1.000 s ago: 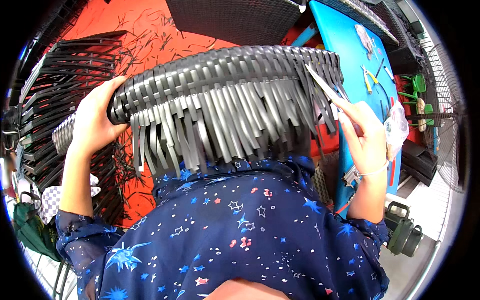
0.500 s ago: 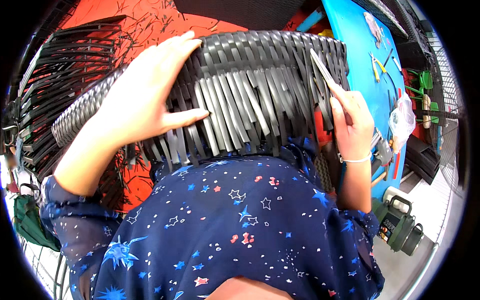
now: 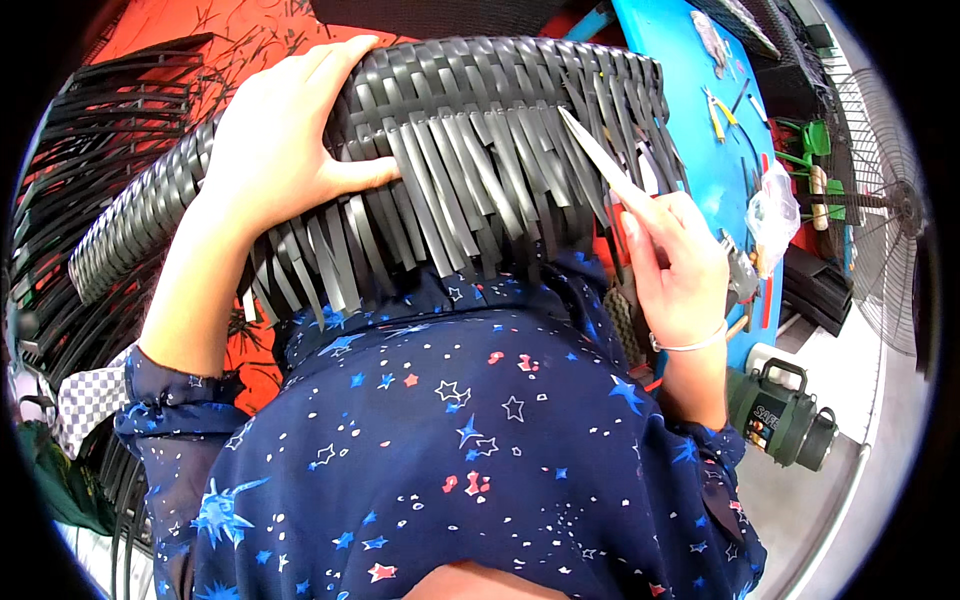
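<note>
A curved black woven piece (image 3: 480, 75) of flat plastic strips lies across my lap. Many loose strip ends (image 3: 450, 190) hang from its near side like a fringe. My left hand (image 3: 280, 140) grips the left part of the weave, with the fingers over its far edge and the thumb stretched across the strips. My right hand (image 3: 680, 255) is closed around a slim, pointed tool with a pale blade (image 3: 600, 160). The blade points away and to the left, its tip at the strips near the weave's right end. The tool's handle is hidden in my fist.
Black strip scraps litter a red surface (image 3: 240, 70) at the far left, beside a slatted black frame (image 3: 100, 180). On the blue table (image 3: 690, 110) to the right lie yellow-handled pliers (image 3: 718, 115) and a clear plastic bag (image 3: 773, 215). A fan (image 3: 890, 210) and green flask (image 3: 785, 420) stand farther right.
The pointed tool has moved left and toward me along the weave, away from its right end. My left hand keeps its place on the woven piece. The whole view has shifted slightly.
</note>
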The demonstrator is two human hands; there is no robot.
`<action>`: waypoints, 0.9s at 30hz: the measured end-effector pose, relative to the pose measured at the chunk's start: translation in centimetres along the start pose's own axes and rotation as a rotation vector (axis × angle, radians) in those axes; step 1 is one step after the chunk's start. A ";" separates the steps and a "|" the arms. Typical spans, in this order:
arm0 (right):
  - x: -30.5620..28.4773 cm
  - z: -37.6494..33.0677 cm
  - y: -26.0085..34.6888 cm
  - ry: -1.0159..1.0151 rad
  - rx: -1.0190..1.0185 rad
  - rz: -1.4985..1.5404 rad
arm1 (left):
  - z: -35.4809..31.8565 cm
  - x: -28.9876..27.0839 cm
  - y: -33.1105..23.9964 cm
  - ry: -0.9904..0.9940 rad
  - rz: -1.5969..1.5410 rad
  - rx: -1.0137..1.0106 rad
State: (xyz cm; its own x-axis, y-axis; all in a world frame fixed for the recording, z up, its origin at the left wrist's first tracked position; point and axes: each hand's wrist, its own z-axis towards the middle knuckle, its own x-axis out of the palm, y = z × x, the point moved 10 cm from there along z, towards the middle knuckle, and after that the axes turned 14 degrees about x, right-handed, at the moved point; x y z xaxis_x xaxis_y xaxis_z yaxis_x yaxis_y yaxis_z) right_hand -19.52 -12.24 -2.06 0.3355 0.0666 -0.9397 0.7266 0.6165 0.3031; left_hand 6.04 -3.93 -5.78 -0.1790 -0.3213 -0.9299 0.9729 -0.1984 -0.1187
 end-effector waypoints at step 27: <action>5.3 -0.3 -2.8 -0.239 -0.027 0.336 | 0.8 -1.2 0.6 -0.007 -0.047 0.036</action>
State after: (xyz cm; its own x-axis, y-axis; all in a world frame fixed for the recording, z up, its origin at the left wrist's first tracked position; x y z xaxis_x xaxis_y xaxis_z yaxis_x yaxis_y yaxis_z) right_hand -19.94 -13.32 -7.98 0.6834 0.0856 -0.7250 0.5378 0.6125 0.5793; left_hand 6.71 -4.38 -4.47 -0.2258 -0.3172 -0.9211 0.9575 -0.2467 -0.1497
